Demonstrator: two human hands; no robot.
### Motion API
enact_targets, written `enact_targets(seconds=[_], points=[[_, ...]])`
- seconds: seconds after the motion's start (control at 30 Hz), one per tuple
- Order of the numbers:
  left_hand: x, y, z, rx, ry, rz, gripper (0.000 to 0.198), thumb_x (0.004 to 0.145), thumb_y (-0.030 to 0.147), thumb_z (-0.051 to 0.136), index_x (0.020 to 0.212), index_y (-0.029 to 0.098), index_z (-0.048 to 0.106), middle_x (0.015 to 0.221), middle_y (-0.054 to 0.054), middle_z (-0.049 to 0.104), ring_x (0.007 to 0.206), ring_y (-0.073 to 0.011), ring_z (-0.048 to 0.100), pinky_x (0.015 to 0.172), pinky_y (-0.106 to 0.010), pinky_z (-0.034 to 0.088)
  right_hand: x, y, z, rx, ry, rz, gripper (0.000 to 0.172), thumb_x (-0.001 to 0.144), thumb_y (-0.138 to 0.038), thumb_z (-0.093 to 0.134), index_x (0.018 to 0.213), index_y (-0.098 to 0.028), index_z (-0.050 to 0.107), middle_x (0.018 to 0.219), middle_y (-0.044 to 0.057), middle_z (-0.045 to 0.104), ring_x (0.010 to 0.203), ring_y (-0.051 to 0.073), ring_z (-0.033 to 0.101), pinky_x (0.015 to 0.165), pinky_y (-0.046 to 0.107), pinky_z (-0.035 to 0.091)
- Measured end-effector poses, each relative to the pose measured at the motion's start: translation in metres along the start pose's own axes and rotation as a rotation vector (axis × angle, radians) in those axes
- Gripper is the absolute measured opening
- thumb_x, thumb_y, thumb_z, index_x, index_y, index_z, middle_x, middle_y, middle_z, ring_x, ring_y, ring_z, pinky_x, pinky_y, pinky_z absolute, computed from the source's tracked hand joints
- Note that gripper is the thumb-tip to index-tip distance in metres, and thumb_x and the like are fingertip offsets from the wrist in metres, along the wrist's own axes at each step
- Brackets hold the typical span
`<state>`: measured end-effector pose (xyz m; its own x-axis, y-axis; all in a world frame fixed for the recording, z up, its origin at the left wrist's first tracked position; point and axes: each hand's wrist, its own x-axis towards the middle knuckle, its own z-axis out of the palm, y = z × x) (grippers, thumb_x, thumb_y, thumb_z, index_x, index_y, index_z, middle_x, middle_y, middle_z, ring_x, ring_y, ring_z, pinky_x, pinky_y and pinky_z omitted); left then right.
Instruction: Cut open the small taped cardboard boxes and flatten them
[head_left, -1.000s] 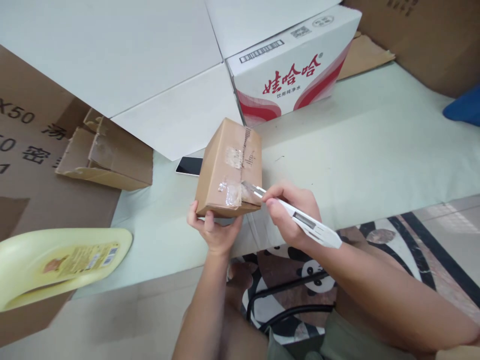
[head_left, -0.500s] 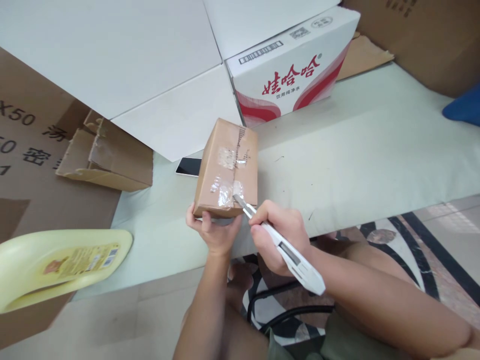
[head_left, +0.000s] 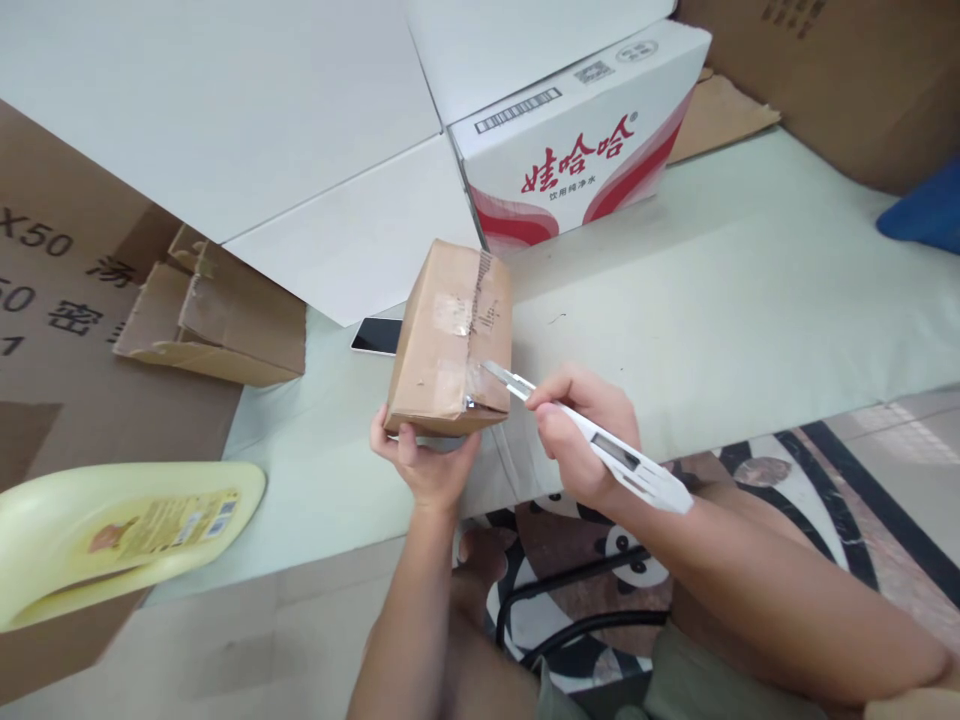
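A small brown cardboard box (head_left: 424, 350) with clear tape over its top seam is tilted on the pale green tabletop. Its near lower edge is gripped by my left hand (head_left: 427, 465), thumb and fingers spread along the bottom. My right hand (head_left: 589, 430) is closed around a white utility knife (head_left: 637, 465) with its blade out. The blade tip is at the taped top near the seam; whether it touches the tape I cannot tell. Behind the box lies a phone (head_left: 377, 336), partly hidden by it.
White cartons (head_left: 360, 220) and a red-and-white printed carton (head_left: 577, 170) stand at the back. On the left are an open cardboard box (head_left: 247, 325) and a yellow bottle (head_left: 150, 530). A blue object (head_left: 926, 220) is at the right edge of the pale green tabletop (head_left: 750, 300).
My right hand and the knife have moved right and up, away from the box's near edge. The box has shifted slightly, with my left hand still on it.
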<state>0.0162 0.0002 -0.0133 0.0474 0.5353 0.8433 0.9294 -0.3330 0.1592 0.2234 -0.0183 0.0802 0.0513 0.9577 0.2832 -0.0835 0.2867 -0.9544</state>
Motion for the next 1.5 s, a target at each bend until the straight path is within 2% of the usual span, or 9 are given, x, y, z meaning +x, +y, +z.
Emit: enact_targets(seconds=[0.1,0.27,0.43,0.67,0.93,1.27,1.5], points=[[-0.0018,-0.0024,0.0005,-0.010,0.008,0.008,0.119,0.053,0.032,0.091,0.143,0.032,0.014,0.139,-0.017,0.027,0.129,-0.0345,0.040,0.104,-0.059,0.040,0.0009,0.0024,0.0024,-0.007,-0.018,-0.027,0.011,0.089,-0.028,0.055,0.079,-0.022,0.057,0.051,-0.008,0.046,0.042,0.008,0.039,0.043,0.023,0.032],[-0.0032,-0.0033,0.0023,-0.035,-0.004,-0.026,0.114,0.053,0.032,0.091,0.139,0.035,0.016,0.139,-0.015,0.025,0.129,-0.0348,0.041,0.104,-0.059,0.039,0.0012,0.0040,0.0036,-0.016,-0.014,0.009,0.013,0.090,-0.031,0.055,0.081,-0.022,0.058,0.052,-0.008,0.046,0.043,0.008,0.040,0.044,0.023,0.031],[-0.0026,-0.0019,0.0023,-0.082,0.020,0.021,0.113,0.056,0.030,0.091,0.142,0.034,0.018,0.141,-0.016,0.026,0.130,-0.0341,0.040,0.105,-0.058,0.038,0.0027,0.0034,0.0057,-0.012,-0.044,0.006,0.012,0.090,-0.031,0.056,0.082,-0.022,0.057,0.054,-0.008,0.047,0.045,0.008,0.040,0.046,0.023,0.032],[-0.0046,-0.0031,0.0015,-0.060,0.010,-0.044,0.111,0.055,0.030,0.091,0.138,0.036,0.018,0.140,-0.015,0.027,0.130,-0.0358,0.042,0.103,-0.063,0.042,0.0010,0.0040,0.0069,0.071,-0.138,0.115,0.014,0.091,-0.034,0.056,0.084,-0.022,0.058,0.052,-0.008,0.046,0.045,0.009,0.040,0.046,0.024,0.031],[-0.0034,-0.0031,0.0005,-0.062,0.011,-0.038,0.112,0.058,0.029,0.090,0.143,0.039,0.017,0.141,-0.015,0.028,0.130,-0.0371,0.042,0.103,-0.066,0.042,-0.0006,-0.0004,0.0085,0.095,-0.180,0.105,0.014,0.090,-0.033,0.055,0.082,-0.022,0.056,0.051,-0.008,0.046,0.045,0.009,0.039,0.047,0.024,0.031],[0.0025,-0.0009,-0.0012,-0.089,0.045,0.035,0.119,0.056,0.029,0.092,0.149,0.034,0.018,0.140,-0.017,0.030,0.128,-0.0356,0.041,0.102,-0.062,0.041,0.0018,-0.0001,0.0082,0.088,-0.109,0.105,0.013,0.090,-0.032,0.055,0.082,-0.021,0.059,0.053,-0.008,0.047,0.045,0.009,0.039,0.047,0.024,0.032],[-0.0042,-0.0060,0.0009,-0.082,0.015,-0.032,0.116,0.055,0.030,0.093,0.142,0.037,0.017,0.141,-0.015,0.027,0.130,-0.0350,0.041,0.105,-0.062,0.040,0.0017,-0.0006,0.0093,0.112,-0.109,0.090,0.012,0.090,-0.030,0.055,0.083,-0.021,0.058,0.054,-0.008,0.047,0.046,0.008,0.040,0.047,0.023,0.032]])
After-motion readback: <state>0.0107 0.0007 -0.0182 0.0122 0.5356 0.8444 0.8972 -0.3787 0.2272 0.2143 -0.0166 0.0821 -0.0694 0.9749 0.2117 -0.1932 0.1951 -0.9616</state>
